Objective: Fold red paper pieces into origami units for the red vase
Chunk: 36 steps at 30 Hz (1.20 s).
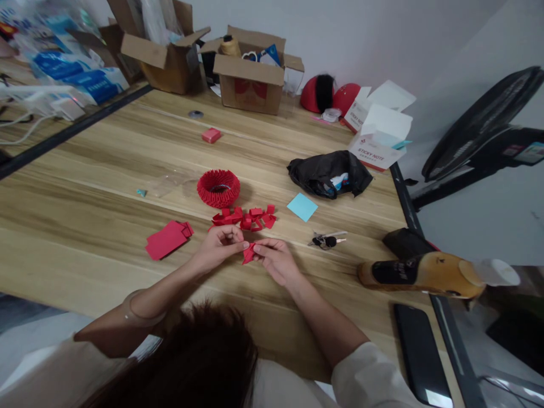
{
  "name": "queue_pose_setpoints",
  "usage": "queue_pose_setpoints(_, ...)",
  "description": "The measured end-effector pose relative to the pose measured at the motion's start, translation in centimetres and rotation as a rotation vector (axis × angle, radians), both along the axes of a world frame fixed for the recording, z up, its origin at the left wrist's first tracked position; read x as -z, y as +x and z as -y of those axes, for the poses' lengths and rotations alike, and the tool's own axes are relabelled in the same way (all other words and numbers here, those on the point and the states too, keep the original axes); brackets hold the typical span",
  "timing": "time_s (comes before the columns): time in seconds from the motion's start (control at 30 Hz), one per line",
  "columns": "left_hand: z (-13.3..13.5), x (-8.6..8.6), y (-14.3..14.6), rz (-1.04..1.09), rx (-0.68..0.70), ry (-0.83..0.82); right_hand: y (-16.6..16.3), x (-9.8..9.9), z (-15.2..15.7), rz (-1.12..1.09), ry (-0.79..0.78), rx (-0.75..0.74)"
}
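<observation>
Both of my hands meet over the wooden table (85, 187) and pinch one small folded red paper piece (249, 253). My left hand (221, 242) grips its left side with fingers curled. My right hand (276, 258) holds its right side. Just beyond them lies a loose pile of folded red paper pieces (244, 218). Behind that pile stands a red ring-shaped bowl (218, 187) built of such pieces. A stack of flat red paper sheets (166, 239) lies to the left of my left hand.
A blue sticky note (302, 206), keys (326, 240), a black bag (329, 173) and sticky-note boxes (378, 130) lie at the right. Cardboard boxes (250, 73) stand at the back. A bottle on its side (425, 273) and a phone (419, 351) lie near the right edge.
</observation>
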<state>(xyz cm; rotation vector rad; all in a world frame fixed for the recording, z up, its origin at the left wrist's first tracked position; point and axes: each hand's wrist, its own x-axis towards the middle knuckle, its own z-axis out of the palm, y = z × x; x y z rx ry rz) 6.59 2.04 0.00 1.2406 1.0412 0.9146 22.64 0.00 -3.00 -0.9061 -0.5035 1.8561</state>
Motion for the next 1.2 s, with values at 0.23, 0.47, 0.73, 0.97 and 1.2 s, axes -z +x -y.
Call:
queue_pose_setpoints(0.23,0.0,0.3,0.0,-0.028,0.012,-0.007,-0.1,-0.1,0.0,0.032,0.008,0.016)
queue_pose_setpoints(0.47,0.0,-0.1,-0.3,-0.079,0.096,0.058,-0.2,0.2,0.2,0.126,0.095,0.035)
queue_pose_setpoints(0.73,0.2,-0.1,-0.5,-0.142,0.11,0.137,-0.4,0.8,0.5,0.219,0.186,0.032)
queue_pose_setpoints(0.97,0.3,0.0,-0.4,-0.171,0.132,0.177,-0.3,0.8,0.5,0.314,0.253,0.055)
queue_pose_setpoints(1.2,-0.1,-0.5,-0.6,-0.177,0.262,0.1,-0.1,0.9,0.4,0.381,0.261,0.034)
